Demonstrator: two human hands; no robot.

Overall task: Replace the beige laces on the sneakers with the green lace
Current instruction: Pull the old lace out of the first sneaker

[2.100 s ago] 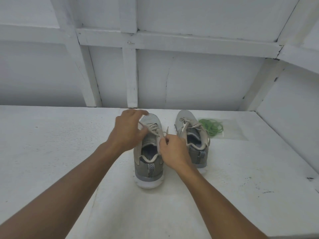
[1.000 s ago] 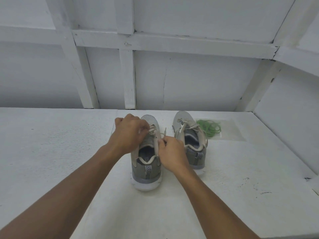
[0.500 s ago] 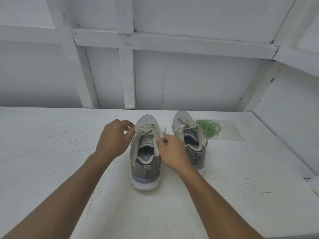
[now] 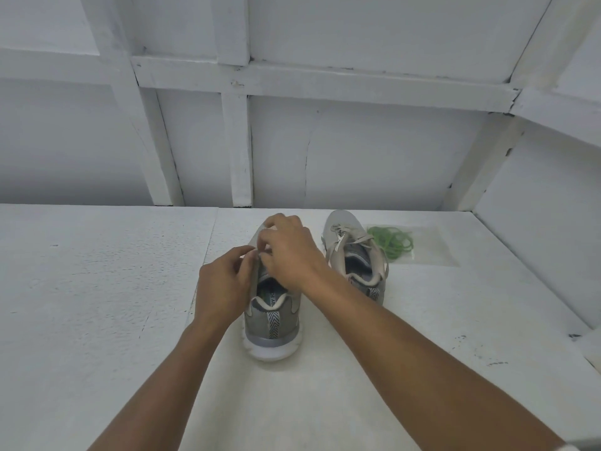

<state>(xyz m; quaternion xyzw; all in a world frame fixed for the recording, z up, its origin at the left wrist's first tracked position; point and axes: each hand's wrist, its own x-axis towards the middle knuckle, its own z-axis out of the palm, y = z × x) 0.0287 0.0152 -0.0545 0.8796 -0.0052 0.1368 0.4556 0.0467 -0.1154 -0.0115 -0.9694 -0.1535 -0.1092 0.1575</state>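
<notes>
A: Left of centre: left hand (image 4: 224,284), thumb and forefinger pinched on the beige lace (image 4: 255,275) at the collar of the near sneaker (image 4: 273,323). Risk?

B: A sideways pull, and the shoe skids on the white table (image 4: 97,288). Nothing pins the heel.

A: Centre: right hand (image 4: 289,252) arched over the eyelets, fingers curled down onto the same lace. Fingertips mostly hidden under the knuckles.

B: Both hands on one lace, close together. A loop could cinch into a knot instead of sliding free. The tip could jam in an eyelet if tugged at an angle.

A: Right of centre: far sneaker (image 4: 357,255), laced in beige, just beside the right wrist.

B: The forearm could tip it.

A: Upper right: green lace (image 4: 390,242), a loose coil with a clear plastic bag (image 4: 432,247). On it or inside it, cannot tell. Apart from both hands.

B: The tangled coil may snarl when lifted and drag the bag along.
</notes>
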